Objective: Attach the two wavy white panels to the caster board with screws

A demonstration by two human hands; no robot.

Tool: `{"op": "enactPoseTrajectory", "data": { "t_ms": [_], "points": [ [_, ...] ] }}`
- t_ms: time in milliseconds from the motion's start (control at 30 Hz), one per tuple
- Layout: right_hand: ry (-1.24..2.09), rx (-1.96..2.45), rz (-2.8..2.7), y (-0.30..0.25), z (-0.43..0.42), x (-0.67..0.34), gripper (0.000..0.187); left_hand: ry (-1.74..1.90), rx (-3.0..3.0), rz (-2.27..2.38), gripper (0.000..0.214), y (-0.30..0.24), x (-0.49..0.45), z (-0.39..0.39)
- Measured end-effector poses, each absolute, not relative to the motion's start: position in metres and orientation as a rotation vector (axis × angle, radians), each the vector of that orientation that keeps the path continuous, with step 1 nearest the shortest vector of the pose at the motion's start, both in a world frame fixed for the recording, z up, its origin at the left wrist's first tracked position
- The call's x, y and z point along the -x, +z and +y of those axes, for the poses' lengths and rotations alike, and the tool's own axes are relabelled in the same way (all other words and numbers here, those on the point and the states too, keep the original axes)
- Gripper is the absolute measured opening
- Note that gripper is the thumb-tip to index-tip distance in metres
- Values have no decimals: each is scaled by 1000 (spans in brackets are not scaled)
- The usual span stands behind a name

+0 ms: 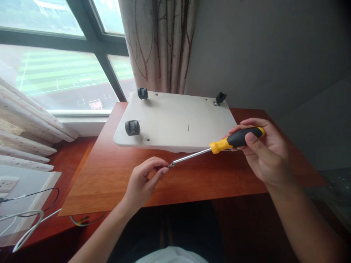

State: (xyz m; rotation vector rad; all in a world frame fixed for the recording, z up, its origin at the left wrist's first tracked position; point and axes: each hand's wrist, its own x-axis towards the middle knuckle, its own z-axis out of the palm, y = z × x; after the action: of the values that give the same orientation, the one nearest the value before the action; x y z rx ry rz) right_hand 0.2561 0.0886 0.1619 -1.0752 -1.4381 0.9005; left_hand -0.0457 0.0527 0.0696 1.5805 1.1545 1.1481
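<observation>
My right hand [264,153] is wrapped round the yellow and black handle of a screwdriver [192,156], its shaft slanting down to the left. At the tip, my left hand [145,177] pinches a small metal piece [171,165] that looks like a screw. The tip and this piece meet above the wooden tabletop. Just beyond my hands lies a white board [175,117] with rounded corners. Black casters stand on it at the near left [132,128], far left [142,94] and far right [220,98]. The board's near right corner is partly hidden by my right hand.
The board rests on a reddish wooden table [106,175], whose near edge is close to my body. Cables [35,223] and a wall socket [8,184] are at the left. Behind stand a window [68,73], a patterned curtain [161,47] and a grey wall [260,51].
</observation>
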Motion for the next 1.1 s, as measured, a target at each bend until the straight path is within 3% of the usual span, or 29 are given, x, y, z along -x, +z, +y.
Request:
{"op": "enactPoseTrajectory", "data": {
  "t_ms": [300, 533, 867, 1100],
  "points": [
    [690, 1048, -1591, 163, 80, -252, 25, 1185, -1630, 1297, 11, 65, 37, 53],
    [805, 1011, -1641, 174, 90, -261, 28, 1080, -1503, 1088, 12, 67, 41, 58],
    [629, 1130, -1751, 181, 97, -259, 46, 1007, -1391, 1052, 15, 70, 34, 59],
    [578, 1139, -1766, 190, 98, -253, 46, 1011, -1316, 1040, 20, 70, 29, 60]
  ]
}}
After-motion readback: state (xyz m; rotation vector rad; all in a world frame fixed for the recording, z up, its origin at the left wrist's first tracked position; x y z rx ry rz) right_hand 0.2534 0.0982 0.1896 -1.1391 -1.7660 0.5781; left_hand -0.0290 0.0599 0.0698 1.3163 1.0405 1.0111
